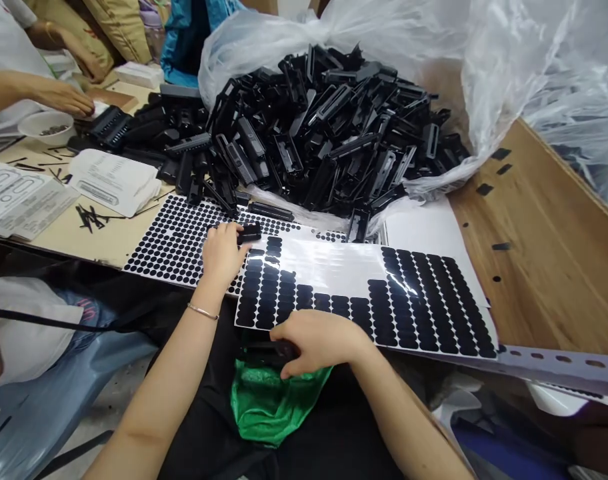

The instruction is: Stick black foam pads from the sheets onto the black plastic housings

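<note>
My left hand (221, 250), a thin bracelet at its wrist, is closed on a small black plastic part (250, 232) above the sheet of round black stickers (171, 247). Below, near the table's front edge, my right hand (319, 340) grips a long black plastic housing (265, 352) over a green bag (277, 403) on my lap. Beside both hands lies a white sheet of black rounded stickers (424, 307); part of its backing is bare. The right fingers partly cover the housing.
A big heap of black plastic housings (329, 127) spills from a clear plastic bag (499, 80) at the back. Printed papers (111, 180) and thin black strips lie left. Another person's hand (61, 97) is near a white bowl (47, 127). A wooden board (544, 267) stands right.
</note>
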